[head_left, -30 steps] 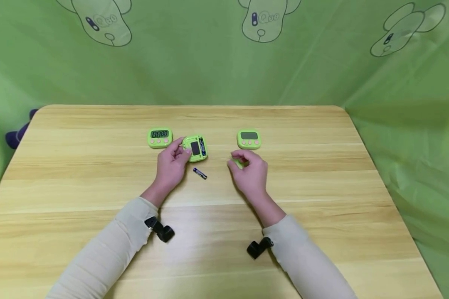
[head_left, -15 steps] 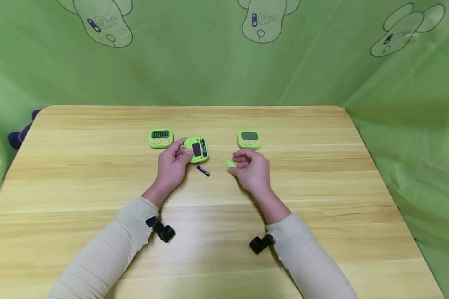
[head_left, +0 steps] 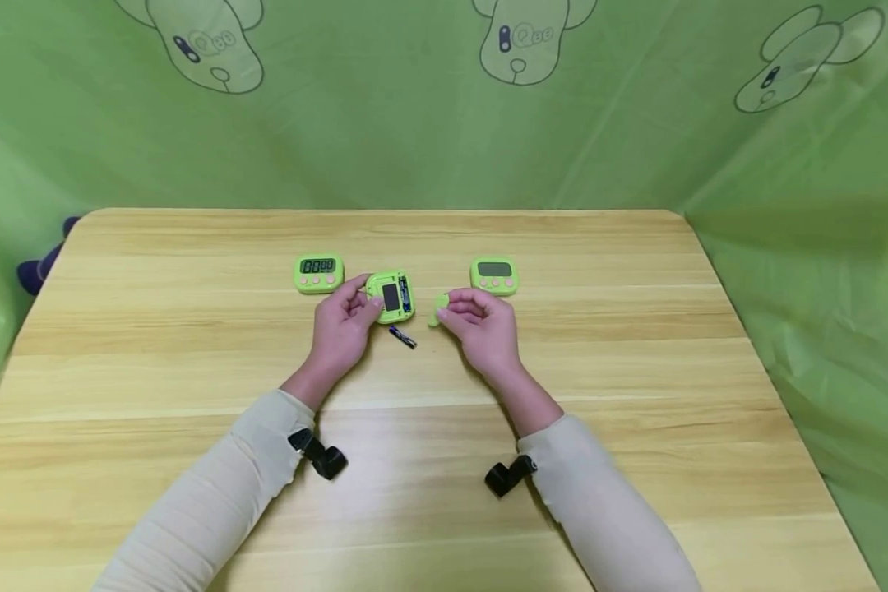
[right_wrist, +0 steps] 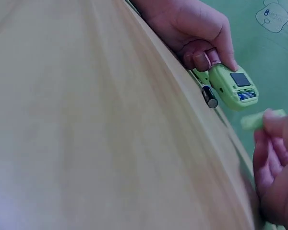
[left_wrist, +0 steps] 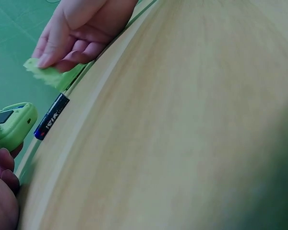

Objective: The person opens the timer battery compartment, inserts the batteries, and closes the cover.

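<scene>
My left hand (head_left: pixel 338 329) holds a green digital timer (head_left: pixel 379 287) back side up, thumb on its back and fingers at its left edge. A dark battery (head_left: pixel 404 294) sits in the timer's uncovered compartment at the right. Just below the timer, a loose battery (head_left: pixel 403 337) lies on the table. My right hand (head_left: pixel 487 333) pinches a small green battery cover (head_left: pixel 441 302) between thumb and fingers, a little right of the timer and apart from it. The right wrist view shows the cover (right_wrist: pixel 252 121) blurred, facing the timer's battery end (right_wrist: pixel 247 96).
A green timer (head_left: pixel 319 274) reading zeros stands left of my left hand. Another green timer (head_left: pixel 494 276) with a blank screen lies just beyond my right hand. The wooden table (head_left: pixel 444 510) ends at a green curtain (head_left: pixel 385 148) behind.
My right hand has lifted the green cover, turned it and moved left toward the timer. My left hand with the timer has shifted slightly right, and the loose battery lies a little farther right.
</scene>
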{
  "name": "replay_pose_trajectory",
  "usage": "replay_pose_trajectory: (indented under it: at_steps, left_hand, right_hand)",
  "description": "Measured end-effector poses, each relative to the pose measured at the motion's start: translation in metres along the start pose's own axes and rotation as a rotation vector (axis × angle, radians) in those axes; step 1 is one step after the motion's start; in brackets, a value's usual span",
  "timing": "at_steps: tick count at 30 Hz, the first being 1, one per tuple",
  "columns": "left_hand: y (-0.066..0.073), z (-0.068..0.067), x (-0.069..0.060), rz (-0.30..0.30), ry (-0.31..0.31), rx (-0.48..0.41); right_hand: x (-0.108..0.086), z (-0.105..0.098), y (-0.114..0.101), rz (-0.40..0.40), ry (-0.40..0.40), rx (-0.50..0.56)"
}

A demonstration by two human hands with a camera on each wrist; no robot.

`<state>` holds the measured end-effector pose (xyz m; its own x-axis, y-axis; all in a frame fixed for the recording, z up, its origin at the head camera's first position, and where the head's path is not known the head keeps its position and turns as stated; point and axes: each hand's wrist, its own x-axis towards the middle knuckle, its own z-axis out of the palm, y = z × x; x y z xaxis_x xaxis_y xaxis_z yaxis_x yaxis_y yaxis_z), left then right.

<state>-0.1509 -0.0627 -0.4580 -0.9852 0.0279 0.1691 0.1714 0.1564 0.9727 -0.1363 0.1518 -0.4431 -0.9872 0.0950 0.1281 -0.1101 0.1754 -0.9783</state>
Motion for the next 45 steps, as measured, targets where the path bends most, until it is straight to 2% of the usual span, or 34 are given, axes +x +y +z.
replay_pose_trajectory:
  at_steps: [4, 7, 12, 14, 17, 22, 24, 27, 30, 34, 38, 40, 45]
  left_hand:
    - [0.001, 0.0, 0.0, -0.004, -0.004, -0.009]
    - [0.001, 0.001, 0.0, -0.007, -0.012, -0.017]
    - [0.0, 0.003, 0.0, -0.008, -0.021, -0.015]
    - [0.0, 0.003, 0.0, -0.015, -0.022, -0.002]
    - [0.017, 0.002, -0.003, -0.021, -0.029, 0.019]
    - [0.016, 0.0, -0.002, -0.008, -0.026, 0.008]
    - [0.003, 0.001, 0.001, -0.009, -0.019, -0.003]
    - [0.003, 0.0, 0.001, -0.016, -0.015, -0.014]
    - [0.002, 0.0, 0.0, -0.024, -0.017, -0.024]
    - [0.002, -0.001, 0.0, -0.03, -0.018, -0.037]
    - [0.002, -0.002, 0.001, -0.02, -0.012, -0.035]
    - [0.002, -0.002, 0.001, -0.014, -0.012, -0.034]
    - [0.002, -0.003, 0.0, -0.008, -0.029, -0.044]
  right_hand:
    - [0.009, 0.008, 0.004, -0.018, -0.032, 0.098]
    - [0.014, 0.013, 0.004, -0.024, -0.074, 0.127]
    - [0.02, 0.021, 0.0, -0.02, -0.118, 0.076]
    - [0.018, 0.022, -0.01, -0.02, -0.122, 0.041]
    - [0.015, 0.024, -0.023, -0.035, -0.121, 0.02]
    - [0.022, 0.026, -0.008, -0.091, -0.113, 0.05]
    - [0.022, 0.027, -0.007, -0.071, -0.128, 0.053]
    - [0.02, 0.027, -0.016, -0.002, -0.161, 0.021]
    - [0.022, 0.028, -0.014, 0.056, -0.184, -0.012]
    - [0.026, 0.03, -0.001, 0.051, -0.167, 0.002]
    - [0.028, 0.033, 0.003, -0.001, -0.144, 0.062]
    - [0.029, 0.033, 0.002, 0.013, -0.149, 0.092]
    - [0.034, 0.027, -0.004, 0.208, -0.212, 0.134]
